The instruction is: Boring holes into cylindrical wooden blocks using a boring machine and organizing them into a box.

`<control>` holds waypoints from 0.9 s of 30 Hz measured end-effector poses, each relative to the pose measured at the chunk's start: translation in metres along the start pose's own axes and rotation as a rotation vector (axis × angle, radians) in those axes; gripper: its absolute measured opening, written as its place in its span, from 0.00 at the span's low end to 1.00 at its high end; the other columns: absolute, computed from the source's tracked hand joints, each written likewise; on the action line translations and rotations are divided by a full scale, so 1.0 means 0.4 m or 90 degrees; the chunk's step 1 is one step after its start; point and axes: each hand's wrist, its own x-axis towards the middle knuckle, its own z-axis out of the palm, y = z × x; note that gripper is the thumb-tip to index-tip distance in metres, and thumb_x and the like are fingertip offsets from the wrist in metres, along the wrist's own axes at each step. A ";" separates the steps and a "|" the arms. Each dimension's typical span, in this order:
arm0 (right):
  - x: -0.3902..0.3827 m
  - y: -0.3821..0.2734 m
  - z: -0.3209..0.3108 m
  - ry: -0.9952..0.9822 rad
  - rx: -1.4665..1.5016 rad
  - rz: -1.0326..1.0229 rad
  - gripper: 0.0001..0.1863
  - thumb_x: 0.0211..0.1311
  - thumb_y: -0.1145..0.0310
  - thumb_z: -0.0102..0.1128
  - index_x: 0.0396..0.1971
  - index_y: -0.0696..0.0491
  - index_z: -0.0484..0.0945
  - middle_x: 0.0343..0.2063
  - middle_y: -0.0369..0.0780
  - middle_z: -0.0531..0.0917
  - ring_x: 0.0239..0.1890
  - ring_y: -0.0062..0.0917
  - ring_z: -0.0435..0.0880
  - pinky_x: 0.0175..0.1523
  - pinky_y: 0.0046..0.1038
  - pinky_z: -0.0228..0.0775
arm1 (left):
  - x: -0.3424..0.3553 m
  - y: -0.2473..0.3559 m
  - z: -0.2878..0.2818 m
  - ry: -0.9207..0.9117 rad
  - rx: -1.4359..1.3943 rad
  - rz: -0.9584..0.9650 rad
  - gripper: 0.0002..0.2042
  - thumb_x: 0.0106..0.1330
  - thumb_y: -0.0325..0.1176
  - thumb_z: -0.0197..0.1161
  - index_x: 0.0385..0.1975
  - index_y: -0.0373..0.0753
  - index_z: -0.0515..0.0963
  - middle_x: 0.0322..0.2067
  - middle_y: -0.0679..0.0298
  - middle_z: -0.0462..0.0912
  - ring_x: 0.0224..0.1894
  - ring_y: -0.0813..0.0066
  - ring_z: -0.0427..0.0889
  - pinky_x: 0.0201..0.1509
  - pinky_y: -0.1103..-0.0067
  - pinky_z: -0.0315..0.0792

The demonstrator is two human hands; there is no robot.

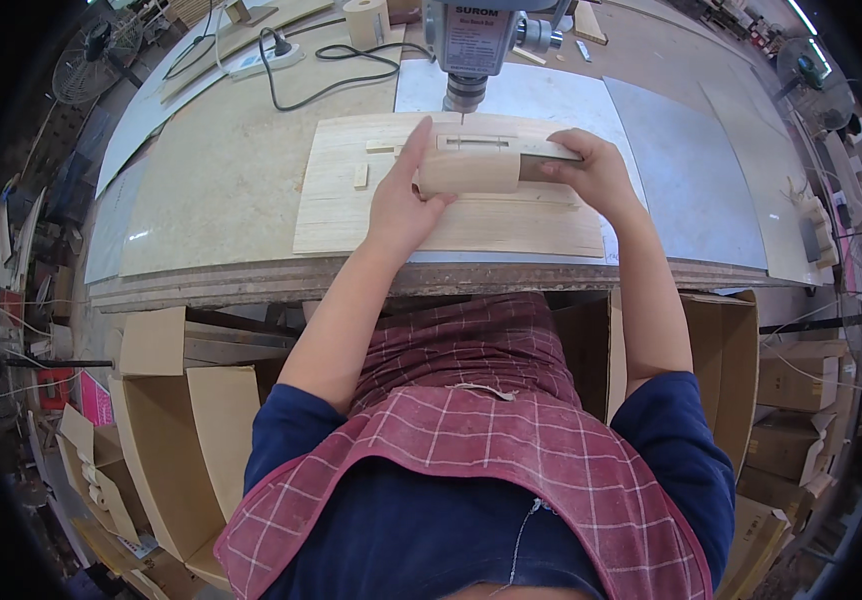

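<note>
A pale wooden block (469, 177) with a rounded near side and a narrow slot along its top sits under the drill bit (463, 118). My left hand (406, 205) is closed on its left end, thumb on the near side and a finger reaching up past the far edge. At the block's right end, my right hand (599, 175) pinches a flat bar (543, 164) with a light top and a dark near side. The bar meets the block; how far it runs inside is hidden. Beneath lies a pale wooden board (351, 220).
The bench drill (471, 40) stands at the far middle. Two small wooden strips, one a short stick (361, 176), lie left of the block. A black cable (351, 95) runs to a power strip (266, 60). Cardboard boxes (166, 450) stand below the bench edge (251, 288).
</note>
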 end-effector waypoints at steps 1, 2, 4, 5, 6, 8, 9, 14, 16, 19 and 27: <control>-0.011 -0.010 0.004 -0.004 0.003 -0.003 0.15 0.43 0.71 0.66 0.33 0.56 0.76 0.27 0.39 0.78 0.32 0.25 0.76 0.40 0.23 0.67 | -0.015 -0.010 -0.007 0.005 0.002 -0.003 0.42 0.44 0.24 0.67 0.61 0.48 0.52 0.53 0.53 0.68 0.38 0.71 0.77 0.37 0.82 0.72; -0.024 -0.022 0.008 0.016 -0.036 -0.055 0.14 0.41 0.71 0.66 0.32 0.55 0.77 0.27 0.39 0.78 0.32 0.28 0.76 0.39 0.25 0.67 | -0.035 -0.022 -0.013 0.030 0.022 0.040 0.40 0.43 0.24 0.67 0.60 0.47 0.55 0.50 0.55 0.70 0.34 0.74 0.77 0.34 0.82 0.72; -0.057 -0.054 0.014 0.052 -0.066 -0.132 0.14 0.37 0.72 0.67 0.29 0.54 0.77 0.25 0.39 0.78 0.31 0.32 0.76 0.36 0.28 0.69 | -0.077 -0.029 -0.037 0.058 0.045 0.077 0.39 0.42 0.24 0.67 0.59 0.45 0.58 0.46 0.57 0.73 0.29 0.76 0.77 0.30 0.83 0.71; -0.071 -0.069 0.018 0.046 -0.062 -0.133 0.14 0.37 0.72 0.67 0.29 0.54 0.77 0.25 0.39 0.78 0.31 0.32 0.76 0.36 0.28 0.69 | -0.098 -0.023 -0.055 0.054 0.122 0.129 0.38 0.42 0.22 0.67 0.58 0.42 0.59 0.44 0.58 0.74 0.26 0.78 0.75 0.27 0.85 0.70; -0.082 -0.082 0.021 0.054 -0.045 -0.140 0.14 0.38 0.73 0.67 0.30 0.54 0.77 0.26 0.38 0.78 0.30 0.30 0.76 0.35 0.26 0.68 | -0.115 -0.020 -0.070 0.049 0.200 0.179 0.36 0.43 0.21 0.67 0.57 0.39 0.60 0.41 0.59 0.75 0.23 0.81 0.73 0.24 0.87 0.69; -0.102 -0.104 0.024 0.062 -0.020 -0.151 0.13 0.39 0.74 0.66 0.30 0.55 0.77 0.26 0.38 0.78 0.30 0.27 0.77 0.35 0.24 0.67 | -0.138 -0.013 -0.098 0.070 0.227 0.239 0.35 0.41 0.22 0.68 0.55 0.38 0.62 0.39 0.59 0.76 0.19 0.81 0.69 0.21 0.87 0.66; -0.111 -0.113 0.025 0.057 0.000 -0.160 0.13 0.39 0.75 0.66 0.30 0.55 0.77 0.26 0.38 0.78 0.30 0.27 0.77 0.35 0.24 0.67 | -0.150 -0.008 -0.111 0.088 0.248 0.303 0.34 0.40 0.23 0.69 0.53 0.37 0.65 0.36 0.60 0.77 0.16 0.82 0.66 0.18 0.87 0.63; -0.131 -0.124 0.003 0.014 0.043 -0.148 0.12 0.39 0.78 0.65 0.29 0.57 0.77 0.25 0.38 0.77 0.30 0.24 0.76 0.35 0.22 0.66 | -0.209 0.031 -0.198 0.073 0.216 0.256 0.33 0.39 0.24 0.69 0.51 0.39 0.67 0.35 0.63 0.76 0.18 0.83 0.67 0.18 0.87 0.63; -0.142 -0.091 -0.019 -0.006 0.056 -0.085 0.12 0.39 0.80 0.64 0.29 0.59 0.76 0.24 0.36 0.76 0.28 0.20 0.74 0.35 0.20 0.64 | -0.238 0.034 -0.249 0.061 0.198 0.158 0.32 0.41 0.22 0.68 0.52 0.37 0.66 0.39 0.64 0.77 0.25 0.86 0.71 0.24 0.90 0.66; -0.161 -0.058 -0.050 -0.029 0.061 -0.052 0.13 0.37 0.79 0.65 0.29 0.58 0.76 0.23 0.38 0.76 0.26 0.23 0.74 0.33 0.21 0.65 | -0.273 0.010 -0.322 0.140 0.009 0.019 0.31 0.44 0.20 0.65 0.53 0.37 0.65 0.39 0.62 0.77 0.32 0.83 0.75 0.31 0.88 0.70; -0.188 -0.106 -0.005 -0.072 0.084 -0.036 0.12 0.38 0.82 0.63 0.28 0.59 0.76 0.23 0.37 0.76 0.26 0.21 0.73 0.33 0.19 0.63 | -0.326 -0.021 -0.399 0.299 -0.479 -0.259 0.17 0.56 0.35 0.57 0.44 0.35 0.71 0.20 0.72 0.73 0.11 0.90 0.60 0.12 0.91 0.52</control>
